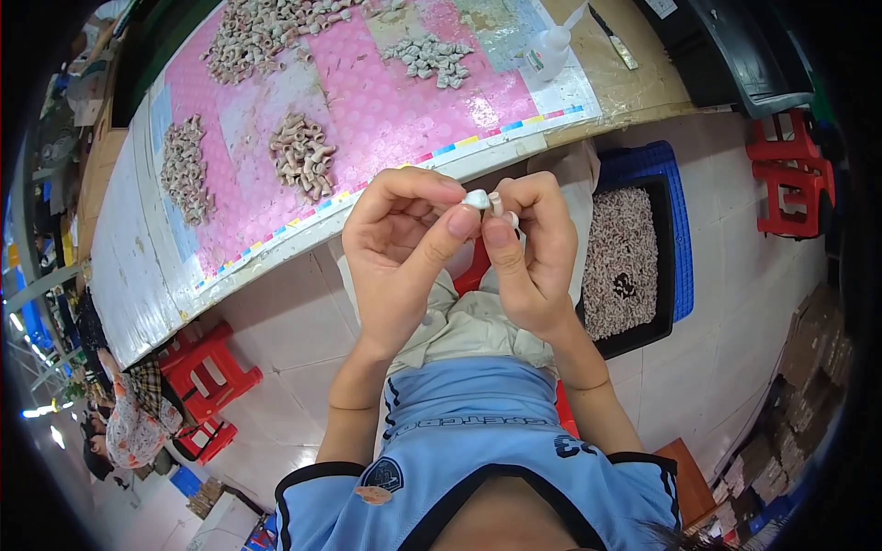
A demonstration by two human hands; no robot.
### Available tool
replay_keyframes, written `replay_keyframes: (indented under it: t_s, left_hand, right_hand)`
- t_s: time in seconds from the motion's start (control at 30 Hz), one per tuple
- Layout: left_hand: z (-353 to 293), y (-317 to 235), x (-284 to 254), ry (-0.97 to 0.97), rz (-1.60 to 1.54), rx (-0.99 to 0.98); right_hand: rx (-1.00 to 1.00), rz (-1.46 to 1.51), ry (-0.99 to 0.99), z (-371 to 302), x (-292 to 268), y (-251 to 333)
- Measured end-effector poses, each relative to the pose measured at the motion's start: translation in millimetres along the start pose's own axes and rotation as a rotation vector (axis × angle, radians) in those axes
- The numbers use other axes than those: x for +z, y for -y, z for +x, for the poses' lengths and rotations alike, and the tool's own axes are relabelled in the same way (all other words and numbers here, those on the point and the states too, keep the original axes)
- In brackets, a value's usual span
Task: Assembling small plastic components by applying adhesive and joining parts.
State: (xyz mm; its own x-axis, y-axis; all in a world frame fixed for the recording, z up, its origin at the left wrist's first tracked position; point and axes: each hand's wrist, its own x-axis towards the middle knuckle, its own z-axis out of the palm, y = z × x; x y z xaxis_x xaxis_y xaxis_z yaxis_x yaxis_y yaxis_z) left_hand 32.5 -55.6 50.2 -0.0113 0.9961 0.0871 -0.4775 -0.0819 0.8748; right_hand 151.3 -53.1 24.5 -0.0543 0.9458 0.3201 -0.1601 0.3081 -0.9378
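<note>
Both my hands are raised close together in front of the table edge, fingertips almost meeting. Between thumb and forefinger, my left hand [395, 234] pinches a small, pale, glossy rounded piece [476, 199]. My right hand [537, 253] is closed on a small pinkish-white tube-shaped piece [497, 205], right beside the pale one. Something white and curved [514, 220] also shows at the right fingers; its kind is too small to tell. Whether the two pieces touch I cannot tell. Beyond my hands, a pile of pinkish-brown tube-shaped pieces [302, 158] lies on the pink-covered table [367, 119].
More piles of tube-shaped pieces [186, 170] and grey-white lumps [430, 61] lie on the table. A white squeeze bottle [549, 53] and a knife-like tool [614, 39] are far right. By my right leg stands a black tray [663, 266] full of small pieces. Red stools [207, 372] flank me.
</note>
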Motion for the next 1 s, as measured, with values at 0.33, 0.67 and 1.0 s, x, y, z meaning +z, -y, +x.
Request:
replay_keyframes:
  t_s: [0.33, 0.67, 1.0]
  left_hand:
    - [2.0, -6.2, 0.9, 0.105, -0.008, -0.100]
    - [5.8, -8.4, -2.9, 0.098, -0.033, -0.264]
    - [6.7, -4.8, -0.8, 0.119, -0.130, -0.247]
  right_hand:
    - [-0.105, -0.187, 0.009, 3.1, -3.6, 11.9]
    - [-0.288, -0.544, 0.035, 10.2, -9.3, 14.0]
    - [-0.329, -0.663, 0.056, 13.9, -12.9, 18.7]
